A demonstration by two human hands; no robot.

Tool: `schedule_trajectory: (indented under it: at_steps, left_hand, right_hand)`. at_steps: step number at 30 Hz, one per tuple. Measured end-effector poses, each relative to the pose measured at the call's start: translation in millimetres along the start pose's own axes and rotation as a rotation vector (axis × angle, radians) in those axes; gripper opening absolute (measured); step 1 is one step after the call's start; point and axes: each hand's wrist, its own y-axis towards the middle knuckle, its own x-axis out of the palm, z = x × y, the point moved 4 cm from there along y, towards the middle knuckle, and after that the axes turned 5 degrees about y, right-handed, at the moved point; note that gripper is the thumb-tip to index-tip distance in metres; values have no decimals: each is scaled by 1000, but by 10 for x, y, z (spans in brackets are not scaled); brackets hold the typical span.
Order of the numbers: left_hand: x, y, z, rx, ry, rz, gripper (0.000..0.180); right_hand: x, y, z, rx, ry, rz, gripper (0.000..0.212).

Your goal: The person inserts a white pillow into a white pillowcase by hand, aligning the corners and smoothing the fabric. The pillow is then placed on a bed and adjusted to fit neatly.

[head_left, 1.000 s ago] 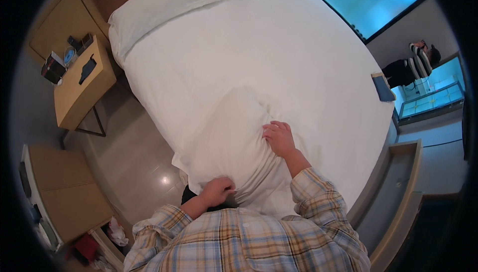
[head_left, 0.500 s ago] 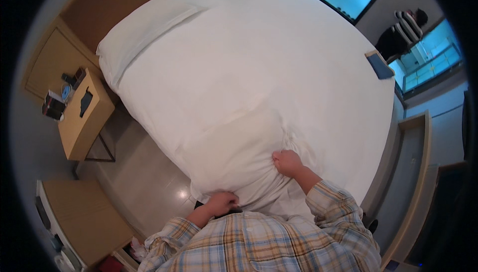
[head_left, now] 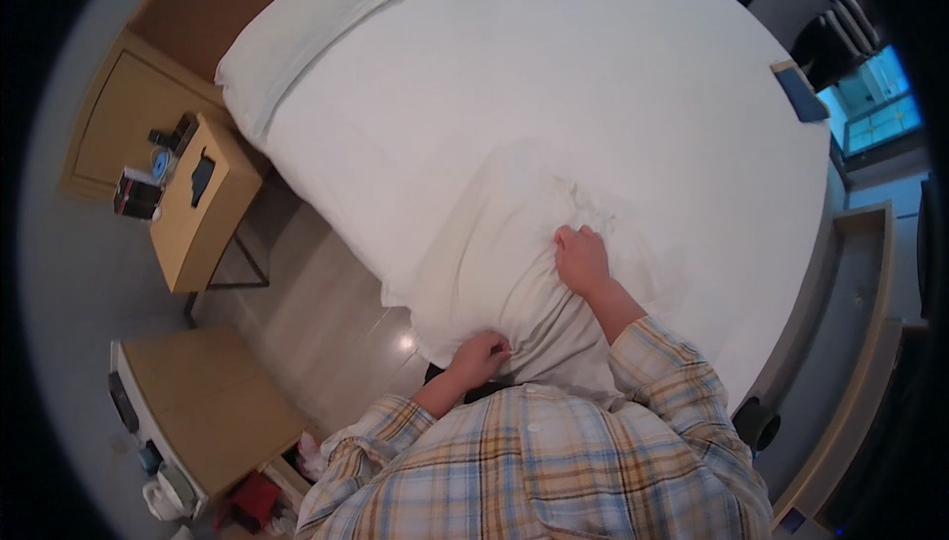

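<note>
Filling most of the view, the white bed (head_left: 613, 95) carries a second pillow (head_left: 297, 26) at its head. A white pillow (head_left: 494, 263) lies at the near edge. The right hand (head_left: 581, 259) bunches its cover; the left hand (head_left: 481, 357) grips its lower edge, fingers closed.

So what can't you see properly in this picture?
Head view only:
- Left hand: fingertips buried in the white pillow, grip unclear.
- Right hand: fingers curled into the cloth.
- Small things on the bedside table: too small to tell.
- Blue flat thing on the bed: too small.
</note>
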Motion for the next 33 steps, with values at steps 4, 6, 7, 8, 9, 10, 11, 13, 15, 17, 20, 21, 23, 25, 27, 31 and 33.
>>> schedule_trajectory:
  at_steps: [4,6,7,8,9,10,11,13,15,17,20,21,23,25,27,31,33]
  left_hand:
    - [-144,-100,-22,-28,-181,86,9]
    - [-203,-147,-86,-64,-337,74,8]
    - [-230,-160,-133,-87,-425,45,8]
    - [-242,-178,-177,-118,-527,8,9]
    - [-253,-204,-198,-112,-596,-17,9]
    - [-255,-229,-213,-115,-678,-51,9]
    - [-240,-256,-220,-151,-772,-82,10]
    - [-194,-288,-155,-100,-773,-134,10]
    - [-116,-286,-57,-71,-701,-171,10]
    - [-70,-250,41,25,-606,-176,10]
    - [-71,-240,-14,-47,-335,-30,12]
    - [-91,-240,-54,-48,-301,6,14]
    - [-208,-244,-159,-21,-213,155,21]
    - [-328,-262,-252,-35,-116,291,28]
    - [-502,-228,-330,-108,0,417,36]
    - [-737,-93,-172,14,202,570,44]
    - [-790,-5,-60,65,323,614,47]
  right_hand:
    - [35,-145,-611,-385,120,37,27]
    - [176,-272,-959,-621,245,-129,35]
    - [288,-363,-1101,-704,184,-260,36]
    - [402,-430,-1203,-738,132,-368,37]
    - [493,-484,-1286,-806,108,-430,38]
    - [563,-492,-1321,-815,87,-436,39]
    - [644,-503,-1335,-813,58,-463,41]
    - [819,-486,-1341,-830,-75,-496,44]
    - [987,-420,-1351,-882,-259,-460,47]
    - [1140,-377,-1460,-863,-302,-387,44]
    - [1194,-348,-1537,-848,-259,-340,42]
    - [1197,-344,-1539,-820,-251,-387,42]
    - [1059,-341,-1476,-776,-40,-406,42]
    - [890,-318,-1341,-681,122,-416,41]
    - [724,-286,-1192,-559,259,-377,40]
    - [454,-319,-942,-472,332,-200,39]
    - [395,-342,-876,-490,331,-168,40]
